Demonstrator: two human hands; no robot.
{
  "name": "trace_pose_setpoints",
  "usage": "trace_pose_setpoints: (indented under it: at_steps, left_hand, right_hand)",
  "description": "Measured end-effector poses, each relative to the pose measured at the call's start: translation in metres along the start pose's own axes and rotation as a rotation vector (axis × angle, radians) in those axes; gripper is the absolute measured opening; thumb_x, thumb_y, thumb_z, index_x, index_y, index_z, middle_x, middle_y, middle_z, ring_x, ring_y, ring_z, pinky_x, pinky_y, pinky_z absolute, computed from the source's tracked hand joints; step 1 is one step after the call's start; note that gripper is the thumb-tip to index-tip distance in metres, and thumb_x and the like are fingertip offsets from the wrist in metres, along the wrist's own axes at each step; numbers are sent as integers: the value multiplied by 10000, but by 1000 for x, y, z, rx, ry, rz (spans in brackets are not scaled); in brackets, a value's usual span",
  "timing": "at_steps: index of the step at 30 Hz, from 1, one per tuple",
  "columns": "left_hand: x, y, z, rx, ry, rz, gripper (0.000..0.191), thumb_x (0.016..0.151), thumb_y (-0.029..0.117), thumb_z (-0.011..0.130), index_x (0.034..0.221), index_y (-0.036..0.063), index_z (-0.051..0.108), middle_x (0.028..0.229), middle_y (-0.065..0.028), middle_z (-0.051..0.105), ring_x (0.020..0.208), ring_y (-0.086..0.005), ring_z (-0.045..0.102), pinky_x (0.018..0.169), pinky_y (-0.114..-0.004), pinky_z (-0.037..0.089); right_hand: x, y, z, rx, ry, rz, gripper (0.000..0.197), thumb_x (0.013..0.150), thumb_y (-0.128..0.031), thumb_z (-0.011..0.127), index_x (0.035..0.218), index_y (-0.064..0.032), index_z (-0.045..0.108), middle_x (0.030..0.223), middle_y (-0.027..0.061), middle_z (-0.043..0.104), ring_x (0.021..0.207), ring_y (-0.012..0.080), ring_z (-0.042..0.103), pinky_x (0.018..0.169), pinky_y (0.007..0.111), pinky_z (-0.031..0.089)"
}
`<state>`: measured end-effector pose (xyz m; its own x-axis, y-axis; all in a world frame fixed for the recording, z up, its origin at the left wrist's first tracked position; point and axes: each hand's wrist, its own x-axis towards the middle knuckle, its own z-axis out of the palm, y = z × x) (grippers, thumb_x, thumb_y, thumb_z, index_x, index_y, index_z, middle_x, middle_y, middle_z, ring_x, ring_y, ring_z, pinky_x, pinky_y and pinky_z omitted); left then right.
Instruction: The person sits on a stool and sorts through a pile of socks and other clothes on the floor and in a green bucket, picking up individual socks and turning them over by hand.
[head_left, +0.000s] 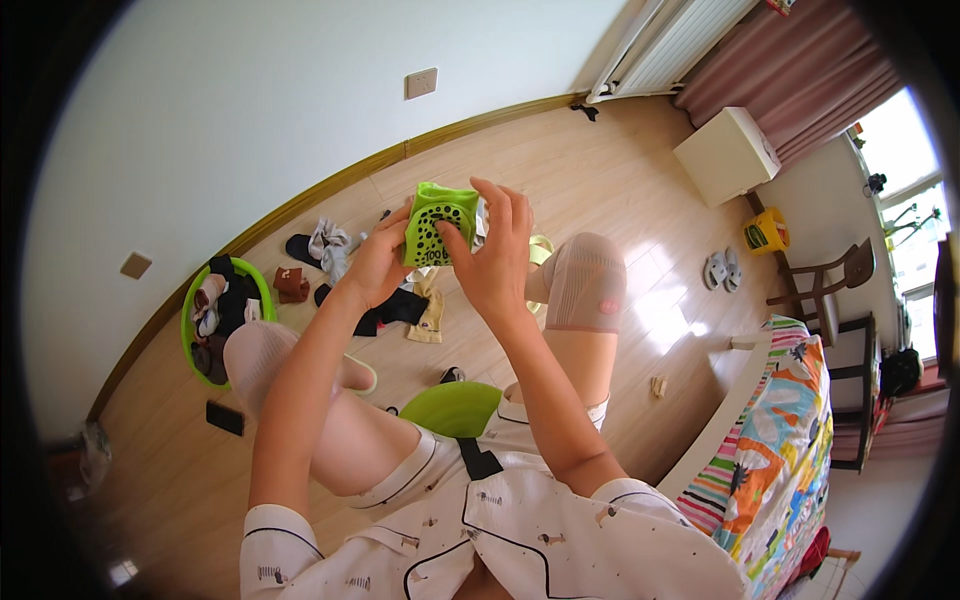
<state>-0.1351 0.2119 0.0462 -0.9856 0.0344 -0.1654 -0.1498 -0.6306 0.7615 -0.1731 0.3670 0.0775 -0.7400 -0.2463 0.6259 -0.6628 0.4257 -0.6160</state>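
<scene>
Both hands hold a folded bright green sock with black grip dots and writing, raised above the floor. My left hand grips its left side. The thumb of my right hand presses on its dotted face, while the other fingers of that hand are raised at the right. Below the hands lie several loose socks and cloth pieces, among them a black one, a yellow one, a brown folded one and a grey-white one. Some are partly hidden by the hands and arms.
A green basin holding folded dark and light socks stands by the wall at the left. A black phone lies near it. Another green plastic item is between my thighs. Grey slippers and a bed are at the right.
</scene>
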Motion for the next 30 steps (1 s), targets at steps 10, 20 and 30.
trace_pose_setpoints:
  at_steps: [10, 20, 30]
  left_hand:
    - [4, -10, -3, 293, 33, 53, 603, 793, -102, 583, 1361, 55, 454, 1129, -54, 613, 1018, -148, 618, 834, -305, 531]
    - [10, -15, 2, 240, 266, 26, 266, 904, 84, 650, 1091, -1, 480, 1069, -105, 587, 931, -176, 642, 823, -314, 572]
    - [12, -7, -8, -15, 231, -58, 187, 923, 168, 632, 1060, 55, 577, 1029, -51, 640, 865, -139, 638, 699, -270, 506]
  right_hand:
    - [14, 31, -5, 489, -436, 474, 497, 772, -112, 717, 1230, 10, 567, 1026, 194, 661, 887, 289, 646, 786, 360, 509]
    - [-8, 19, 19, 7, -75, 86, 327, 711, 31, 661, 1015, -24, 554, 952, 148, 613, 910, 354, 586, 769, 406, 480]
    - [-7, 10, 30, -17, 58, 34, 392, 694, 88, 599, 1070, -17, 556, 957, 147, 573, 918, 364, 532, 784, 430, 442]
